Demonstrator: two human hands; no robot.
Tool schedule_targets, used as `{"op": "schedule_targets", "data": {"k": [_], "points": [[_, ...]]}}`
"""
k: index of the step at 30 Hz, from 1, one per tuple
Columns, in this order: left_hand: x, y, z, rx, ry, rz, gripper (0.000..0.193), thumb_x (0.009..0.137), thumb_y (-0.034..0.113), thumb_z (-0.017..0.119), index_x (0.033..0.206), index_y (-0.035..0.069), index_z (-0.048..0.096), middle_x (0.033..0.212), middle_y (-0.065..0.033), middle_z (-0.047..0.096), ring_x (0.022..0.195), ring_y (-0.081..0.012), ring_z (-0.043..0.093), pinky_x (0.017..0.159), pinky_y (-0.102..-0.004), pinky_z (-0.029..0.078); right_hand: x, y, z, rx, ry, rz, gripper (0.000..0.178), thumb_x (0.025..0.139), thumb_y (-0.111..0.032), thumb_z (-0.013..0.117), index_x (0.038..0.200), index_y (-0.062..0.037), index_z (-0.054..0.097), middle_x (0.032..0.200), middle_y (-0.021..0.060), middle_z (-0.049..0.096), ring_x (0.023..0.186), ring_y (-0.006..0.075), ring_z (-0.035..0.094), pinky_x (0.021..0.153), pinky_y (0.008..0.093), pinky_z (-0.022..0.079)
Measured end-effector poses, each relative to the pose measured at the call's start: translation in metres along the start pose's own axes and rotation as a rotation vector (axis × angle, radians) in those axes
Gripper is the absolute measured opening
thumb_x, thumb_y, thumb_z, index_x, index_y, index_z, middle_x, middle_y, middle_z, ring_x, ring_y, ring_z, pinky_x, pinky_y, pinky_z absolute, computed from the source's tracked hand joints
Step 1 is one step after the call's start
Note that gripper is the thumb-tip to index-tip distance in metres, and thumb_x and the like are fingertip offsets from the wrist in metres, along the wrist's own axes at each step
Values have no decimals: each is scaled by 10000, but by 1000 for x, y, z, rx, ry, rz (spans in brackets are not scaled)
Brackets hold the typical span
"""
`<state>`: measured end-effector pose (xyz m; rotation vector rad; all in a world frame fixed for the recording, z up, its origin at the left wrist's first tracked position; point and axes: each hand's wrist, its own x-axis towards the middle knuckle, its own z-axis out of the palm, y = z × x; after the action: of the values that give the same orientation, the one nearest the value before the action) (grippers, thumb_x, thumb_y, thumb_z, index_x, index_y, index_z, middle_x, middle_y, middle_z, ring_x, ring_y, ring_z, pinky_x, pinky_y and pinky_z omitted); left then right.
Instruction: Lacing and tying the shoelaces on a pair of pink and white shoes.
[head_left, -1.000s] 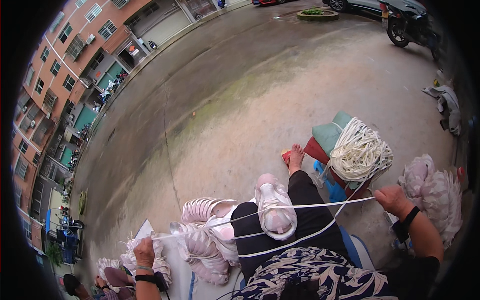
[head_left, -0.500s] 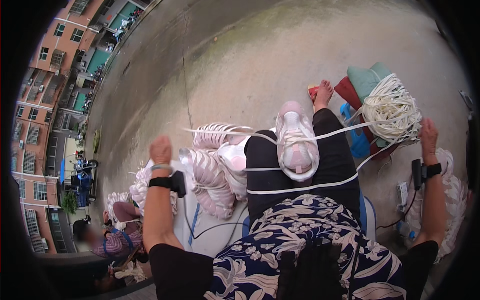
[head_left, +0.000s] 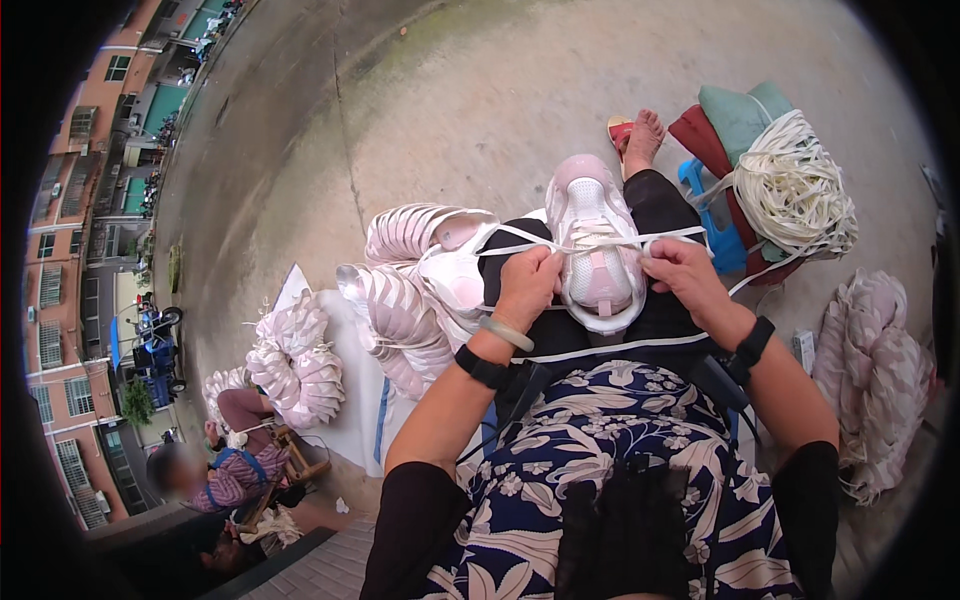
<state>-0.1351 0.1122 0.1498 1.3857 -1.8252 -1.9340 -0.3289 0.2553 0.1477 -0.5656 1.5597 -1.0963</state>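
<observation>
A pink and white sneaker upper (head_left: 586,202) lies across my lap, its toe pointing away from me and its white lace (head_left: 515,236) threaded over the tongue. My left hand (head_left: 527,287) pinches the lace close to the upper's left side. Opposite it, on the right side, my right hand (head_left: 690,280) grips the lace between thumb and fingers. Lace ends trail out past both hands, and another strand crosses my thighs near the apron.
Several stacked pink and white uppers (head_left: 395,330) lie to my left, more (head_left: 875,360) to my right. A big bundle of white laces (head_left: 797,190) rests on green and red cloth near a blue stool (head_left: 712,215). Another person (head_left: 240,475) sits at the far left.
Both hands were spread wide apart; they have come inward and down to the upper's sides. The lace, stretched outward before, is now held close to the upper.
</observation>
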Motion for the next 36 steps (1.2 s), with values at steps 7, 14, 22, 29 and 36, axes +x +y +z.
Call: {"op": "schedule_targets", "data": {"k": [7, 14, 22, 29, 36], "points": [[25, 8, 4, -187, 75, 70, 216, 921, 196, 502, 787, 39, 565, 618, 2, 545, 415, -42, 435, 369, -174, 323, 50, 0, 17, 131, 143, -263, 115, 812, -107, 649, 826, 7, 644, 708, -19, 513, 560, 45, 445, 494, 208, 348], [10, -1, 4, -251, 142, 122, 180, 915, 188, 527, 876, 35, 615, 642, 9, 549, 437, -35, 445, 379, -162, 324, 39, 7, 16, 291, 207, -256, 67, 829, -76, 630, 796, -22, 611, 615, -41, 517, 510, 14, 432, 455, 180, 353], [8, -9, 8, -372, 189, 169, 160, 918, 183, 537, 838, 50, 575, 587, 19, 501, 411, -31, 388, 365, -172, 287, 35, 13, 20, 226, 265, -379, 67, 848, -73, 603, 801, -29, 585, 624, -45, 524, 526, 13, 458, 479, 174, 371], [5, -11, 11, -401, 179, 164, 126, 904, 166, 555, 844, 57, 537, 611, -3, 543, 429, -53, 463, 373, -180, 336, 34, 15, 21, 214, 257, -388, 60, 851, -72, 599, 821, -23, 585, 641, -35, 532, 558, 14, 466, 504, 173, 375], [4, -12, 11, -400, 151, 170, 73, 877, 123, 564, 856, 60, 534, 613, -3, 545, 430, -54, 460, 385, -180, 342, 34, 13, 25, 132, 272, -417, 62, 818, -54, 614, 837, -7, 578, 657, 13, 543, 592, 83, 511, 554, 217, 414]]}}
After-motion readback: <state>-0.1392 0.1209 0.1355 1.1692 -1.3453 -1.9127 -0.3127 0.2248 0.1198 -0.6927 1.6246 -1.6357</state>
